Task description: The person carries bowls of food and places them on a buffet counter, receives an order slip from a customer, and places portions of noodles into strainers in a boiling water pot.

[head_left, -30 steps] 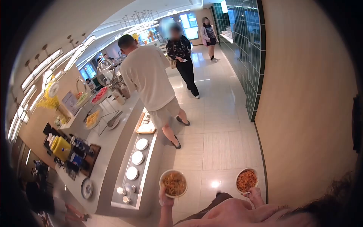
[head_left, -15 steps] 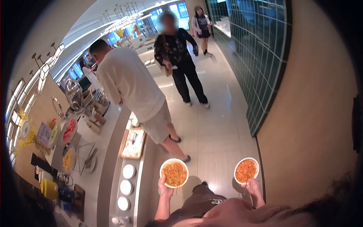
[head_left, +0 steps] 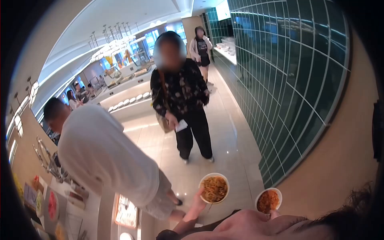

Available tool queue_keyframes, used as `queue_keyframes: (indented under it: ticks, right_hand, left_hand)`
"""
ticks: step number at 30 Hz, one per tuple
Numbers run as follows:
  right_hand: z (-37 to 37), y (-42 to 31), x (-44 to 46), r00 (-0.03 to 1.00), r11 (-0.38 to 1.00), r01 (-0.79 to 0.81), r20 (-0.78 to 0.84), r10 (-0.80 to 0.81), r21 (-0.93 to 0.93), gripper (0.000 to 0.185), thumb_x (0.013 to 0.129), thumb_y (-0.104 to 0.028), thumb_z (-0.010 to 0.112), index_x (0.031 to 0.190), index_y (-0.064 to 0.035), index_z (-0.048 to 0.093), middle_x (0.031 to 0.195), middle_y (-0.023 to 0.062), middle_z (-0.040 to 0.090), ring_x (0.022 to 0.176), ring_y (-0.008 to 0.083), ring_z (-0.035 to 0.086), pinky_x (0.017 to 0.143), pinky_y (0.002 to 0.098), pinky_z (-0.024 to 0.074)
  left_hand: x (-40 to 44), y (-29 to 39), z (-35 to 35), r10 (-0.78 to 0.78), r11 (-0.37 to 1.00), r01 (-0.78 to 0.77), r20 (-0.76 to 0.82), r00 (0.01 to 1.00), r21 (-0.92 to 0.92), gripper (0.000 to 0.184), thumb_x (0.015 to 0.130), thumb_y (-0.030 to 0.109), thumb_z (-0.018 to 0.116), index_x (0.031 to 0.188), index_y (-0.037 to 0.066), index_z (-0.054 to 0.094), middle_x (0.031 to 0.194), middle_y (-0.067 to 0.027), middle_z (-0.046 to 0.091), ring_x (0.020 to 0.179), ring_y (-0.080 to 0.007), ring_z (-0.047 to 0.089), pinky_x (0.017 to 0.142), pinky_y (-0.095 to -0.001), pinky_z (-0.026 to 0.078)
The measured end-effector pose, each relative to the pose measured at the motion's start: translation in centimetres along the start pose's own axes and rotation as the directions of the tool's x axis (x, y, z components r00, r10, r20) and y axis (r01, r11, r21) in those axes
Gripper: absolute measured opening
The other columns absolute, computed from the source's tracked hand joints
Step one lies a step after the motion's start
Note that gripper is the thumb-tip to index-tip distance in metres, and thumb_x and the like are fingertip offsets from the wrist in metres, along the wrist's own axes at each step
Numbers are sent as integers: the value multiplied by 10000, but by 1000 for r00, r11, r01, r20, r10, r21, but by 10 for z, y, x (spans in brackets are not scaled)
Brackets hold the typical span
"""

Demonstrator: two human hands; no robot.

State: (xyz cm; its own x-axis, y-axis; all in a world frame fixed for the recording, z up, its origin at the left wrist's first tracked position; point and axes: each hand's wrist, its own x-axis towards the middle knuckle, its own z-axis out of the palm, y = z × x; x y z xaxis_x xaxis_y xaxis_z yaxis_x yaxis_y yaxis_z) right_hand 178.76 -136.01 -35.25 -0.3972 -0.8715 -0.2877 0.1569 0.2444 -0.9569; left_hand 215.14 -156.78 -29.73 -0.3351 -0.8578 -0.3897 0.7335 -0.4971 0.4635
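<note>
My left hand [head_left: 198, 201] holds a white bowl of noodles [head_left: 214, 188] by its left side, with the fingers partly hidden behind and under it. Lower right, my right hand [head_left: 273, 213] grips a second white bowl with reddish-orange food [head_left: 268, 201] at its near edge. Both bowls are upright and well apart, in front of my body.
A person in a white shirt [head_left: 108, 152] leans over the buffet counter [head_left: 105, 216] at the left. Another in dark patterned clothes [head_left: 180, 92] stands ahead, holding a white item. A third person [head_left: 202, 50] is farther back. A green tiled wall [head_left: 280, 88] runs along the right.
The two people ahead appear nearer and larger, and the counter has shifted left and down in view. My left hand's bowl has moved right, closer to the other bowl.
</note>
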Motion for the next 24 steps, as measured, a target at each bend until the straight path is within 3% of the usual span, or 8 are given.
queue_keyframes:
  ticks: [5,10,11,14,16,20,22,24]
  right_hand:
    - [13,-38,150,963,960,-232,-102,250,156,423,715,-20,516,1112,118,460,1006,220,570,756,358,637,559,452,580]
    - [40,-80,306,826,834,-403,-244,509,376,445,713,2,498,1118,164,406,1029,244,525,791,366,626,545,436,585]
    - [48,-90,337,837,844,-403,-230,496,355,450,713,6,494,1119,173,395,1034,249,516,799,367,623,542,433,586]
    - [49,-86,433,981,982,-187,-53,188,21,436,723,3,460,1126,158,393,1046,264,505,771,376,627,532,430,584]
    - [75,-122,515,881,852,-397,-121,458,341,437,727,2,445,1138,142,388,1062,263,501,756,372,630,525,427,586]
    - [117,-177,631,869,883,-357,-238,434,304,452,740,1,428,1166,134,357,1080,262,499,750,359,636,502,405,590]
    - [133,-196,677,892,896,-308,-232,389,320,456,733,10,423,1165,141,359,1056,260,516,745,362,640,502,408,590]
    - [153,-217,748,905,900,-277,-225,362,336,458,728,16,422,1163,145,363,1029,258,531,732,365,642,497,408,590]
  left_hand:
    - [148,32,94,19,999,-21,41,999,28,446,915,260,426,1270,-11,420,1231,-144,527,1130,-260,516,984,-383,404]
    - [301,60,115,62,997,-71,222,973,34,498,890,318,471,1263,-11,427,1208,-137,539,1105,-257,533,959,-394,424]
    - [333,71,116,67,996,-78,193,979,53,494,890,315,472,1258,-12,431,1204,-139,540,1100,-257,537,954,-393,429]
    - [395,98,128,86,987,-86,7,996,136,470,891,302,471,1235,-18,448,1189,-151,542,1075,-260,552,925,-388,451]
    - [436,116,145,119,990,-118,-10,993,78,453,888,290,476,1213,-25,466,1159,-159,560,1041,-272,571,904,-384,466]
    - [533,149,152,182,983,-181,-21,983,41,463,882,287,483,1228,-19,456,1176,-168,548,1057,-284,562,914,-404,457]
    - [603,152,100,265,885,-240,-9,964,398,484,882,301,484,1247,-14,439,1202,-170,529,1072,-289,550,918,-415,452]
    - [672,175,125,165,986,-165,-82,983,9,509,878,334,495,1253,-5,439,1197,-153,536,1069,-278,550,901,-409,463]
